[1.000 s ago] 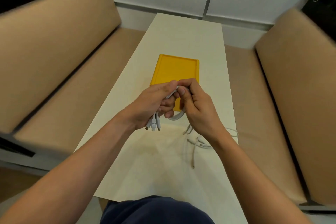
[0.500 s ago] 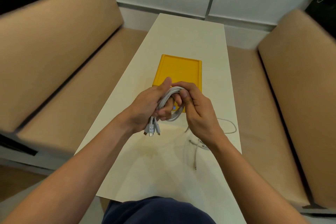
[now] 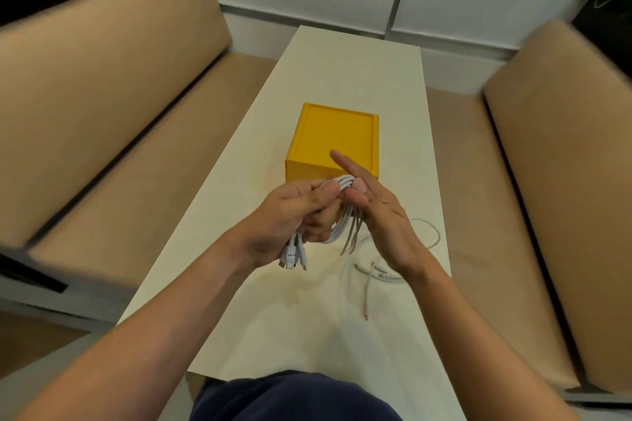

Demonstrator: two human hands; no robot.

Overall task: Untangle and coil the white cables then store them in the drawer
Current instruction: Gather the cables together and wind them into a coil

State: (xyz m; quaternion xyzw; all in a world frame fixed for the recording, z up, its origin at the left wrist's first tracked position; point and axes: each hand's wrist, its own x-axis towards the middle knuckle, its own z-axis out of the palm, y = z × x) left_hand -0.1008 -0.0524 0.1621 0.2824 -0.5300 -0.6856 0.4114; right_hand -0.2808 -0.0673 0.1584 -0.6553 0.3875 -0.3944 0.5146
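Note:
My left hand grips a coiled bundle of white cable, held above the table. Its plug ends hang below the fist. My right hand is beside the coil with its fingers straight, and its thumb presses on the top of the loops. A yellow drawer box stands on the table just beyond the hands; its front is mostly hidden behind them. A second white cable lies loose on the table under my right wrist.
The long white table runs away from me between two tan padded benches. A white wall closes the far end. My dark-trousered lap shows at the bottom edge.
My right hand has opened: its fingers, curled round the coil before, now stretch straight beside it. My left hand keeps its hold on the bundle.

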